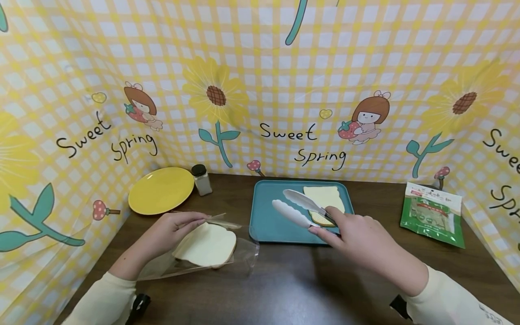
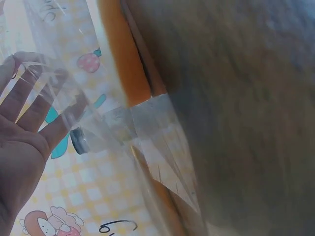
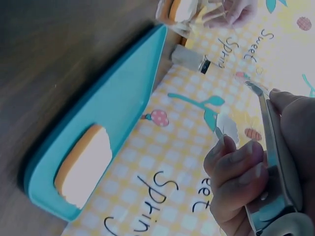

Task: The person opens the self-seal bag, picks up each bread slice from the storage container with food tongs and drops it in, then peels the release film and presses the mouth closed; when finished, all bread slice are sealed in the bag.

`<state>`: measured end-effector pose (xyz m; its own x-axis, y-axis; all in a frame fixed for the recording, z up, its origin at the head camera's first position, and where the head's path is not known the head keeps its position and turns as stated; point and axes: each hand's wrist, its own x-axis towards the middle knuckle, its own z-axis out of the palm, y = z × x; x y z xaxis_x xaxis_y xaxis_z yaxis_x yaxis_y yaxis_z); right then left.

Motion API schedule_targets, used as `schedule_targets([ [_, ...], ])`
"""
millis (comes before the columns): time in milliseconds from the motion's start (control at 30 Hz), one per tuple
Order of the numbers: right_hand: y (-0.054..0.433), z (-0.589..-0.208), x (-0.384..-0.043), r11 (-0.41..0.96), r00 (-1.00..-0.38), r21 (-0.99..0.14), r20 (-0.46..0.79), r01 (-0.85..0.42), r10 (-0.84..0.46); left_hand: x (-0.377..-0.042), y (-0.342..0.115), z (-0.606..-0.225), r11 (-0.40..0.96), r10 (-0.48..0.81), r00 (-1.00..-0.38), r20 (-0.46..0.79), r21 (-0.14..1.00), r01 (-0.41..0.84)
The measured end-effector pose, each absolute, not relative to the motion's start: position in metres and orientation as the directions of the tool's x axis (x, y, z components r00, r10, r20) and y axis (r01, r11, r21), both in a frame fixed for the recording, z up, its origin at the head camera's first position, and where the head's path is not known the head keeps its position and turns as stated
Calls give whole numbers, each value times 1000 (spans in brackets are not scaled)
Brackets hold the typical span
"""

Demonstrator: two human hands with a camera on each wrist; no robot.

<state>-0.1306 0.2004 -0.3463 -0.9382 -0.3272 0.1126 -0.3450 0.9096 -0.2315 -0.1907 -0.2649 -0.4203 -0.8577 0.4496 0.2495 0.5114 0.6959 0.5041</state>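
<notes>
My left hand (image 1: 177, 225) pinches the upper edge of a clear plastic bag (image 1: 248, 246) between thumb and fingers. Inside the bag's opening lies a slice of bread (image 1: 209, 246) with a brown crust, which also shows in the left wrist view as a crust edge (image 2: 123, 54). My right hand (image 1: 363, 232) grips a pair of metal tongs (image 1: 298, 205), whose two tips stand apart with nothing between them. Below the tongs, another bread slice (image 1: 322, 196) lies on the right part of a teal tray (image 1: 264, 225); the right wrist view shows this slice (image 3: 86, 164) too.
A yellow plate (image 1: 160, 190) lies at the back left, with a black-capped shaker jar (image 1: 202, 180) beside it. On the right is a green and white food packet (image 1: 432, 214). A checked, patterned cloth (image 1: 276, 90) closes off the back and sides of the brown table (image 1: 284, 289).
</notes>
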Motion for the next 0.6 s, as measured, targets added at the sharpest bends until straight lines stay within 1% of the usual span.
schedule_targets([
  [133, 209, -343, -133, 925, -954, -234, 84, -299, -287, -191, -265, -420, 699, 449, -860, 241, 506, 506],
  [600, 240, -336, -144, 954, -986, -248, 48, -169, -163, -190, -264, -419, 704, 449, -856, 255, 489, 515],
])
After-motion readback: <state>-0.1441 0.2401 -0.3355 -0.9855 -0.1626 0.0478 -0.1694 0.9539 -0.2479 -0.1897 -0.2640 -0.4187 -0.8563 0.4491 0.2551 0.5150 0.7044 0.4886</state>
